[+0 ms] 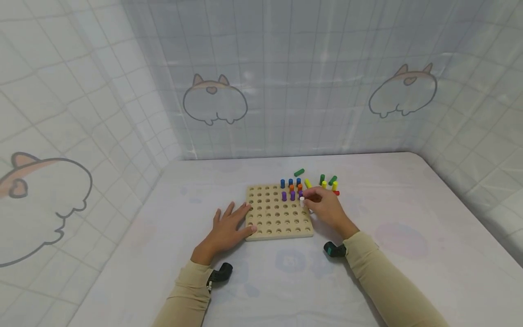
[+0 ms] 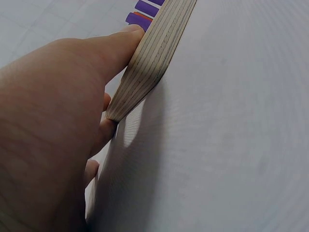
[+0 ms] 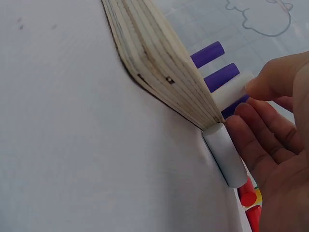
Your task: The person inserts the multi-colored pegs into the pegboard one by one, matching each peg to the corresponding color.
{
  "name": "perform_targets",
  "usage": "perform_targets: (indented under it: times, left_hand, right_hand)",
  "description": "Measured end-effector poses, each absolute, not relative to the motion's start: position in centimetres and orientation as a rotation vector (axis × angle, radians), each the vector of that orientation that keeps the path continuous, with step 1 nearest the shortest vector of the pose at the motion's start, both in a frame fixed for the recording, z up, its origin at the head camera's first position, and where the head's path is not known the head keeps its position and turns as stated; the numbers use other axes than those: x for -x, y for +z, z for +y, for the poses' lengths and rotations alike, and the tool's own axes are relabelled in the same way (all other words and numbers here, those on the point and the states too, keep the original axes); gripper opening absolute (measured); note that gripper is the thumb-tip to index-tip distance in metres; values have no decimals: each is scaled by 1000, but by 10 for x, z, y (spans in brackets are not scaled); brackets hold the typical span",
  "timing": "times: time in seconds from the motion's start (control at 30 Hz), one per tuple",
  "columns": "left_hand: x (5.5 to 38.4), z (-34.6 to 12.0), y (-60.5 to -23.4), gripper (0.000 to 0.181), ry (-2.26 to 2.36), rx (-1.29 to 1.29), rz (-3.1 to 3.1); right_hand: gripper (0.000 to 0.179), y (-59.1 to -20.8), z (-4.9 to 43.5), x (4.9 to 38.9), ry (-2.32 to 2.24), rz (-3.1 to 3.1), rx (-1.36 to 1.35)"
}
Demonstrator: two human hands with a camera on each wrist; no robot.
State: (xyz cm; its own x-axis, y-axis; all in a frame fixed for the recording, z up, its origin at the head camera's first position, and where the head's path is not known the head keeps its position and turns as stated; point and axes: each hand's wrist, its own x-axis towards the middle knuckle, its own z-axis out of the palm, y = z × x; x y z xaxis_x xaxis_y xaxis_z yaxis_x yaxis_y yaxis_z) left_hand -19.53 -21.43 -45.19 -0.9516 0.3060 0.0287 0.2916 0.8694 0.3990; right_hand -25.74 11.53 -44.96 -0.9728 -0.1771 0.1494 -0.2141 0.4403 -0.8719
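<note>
A square wooden pegboard (image 1: 263, 220) with rows of round holes lies on the table. Upright in its far right part stand blue pegs (image 1: 283, 183), orange pegs (image 1: 292, 188) and purple pegs (image 1: 284, 196). My right hand (image 1: 327, 209) pinches a white peg (image 1: 302, 201) at the board's right edge, in front of the purple ones; in the right wrist view the thumb (image 3: 273, 79) touches its upper end. Another white peg (image 3: 225, 155) lies beside the board, under that hand. With fingers spread, my left hand (image 1: 225, 231) rests at the board's left edge, its thumb (image 2: 120, 48) on top.
Behind the right hand are loose green pegs (image 1: 299, 172), yellow pegs (image 1: 335, 185) and red pegs (image 3: 248, 193), some upright and some lying down. A pale patterned cloth (image 1: 392, 281) covers the table. Curtains (image 1: 302, 81) close off the back and both sides.
</note>
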Motion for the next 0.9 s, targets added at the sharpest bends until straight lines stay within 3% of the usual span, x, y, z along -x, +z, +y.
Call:
perform_targets:
  times: [0.53, 0.9]
  left_hand:
    - [192, -207, -445, 81, 642, -446, 2983]
    - [192, -207, -443, 81, 632, -439, 2979]
  right_hand:
    - [15, -445, 151, 264, 1597, -2583, -444]
    - [21, -446, 171, 263, 1564, -2642, -388]
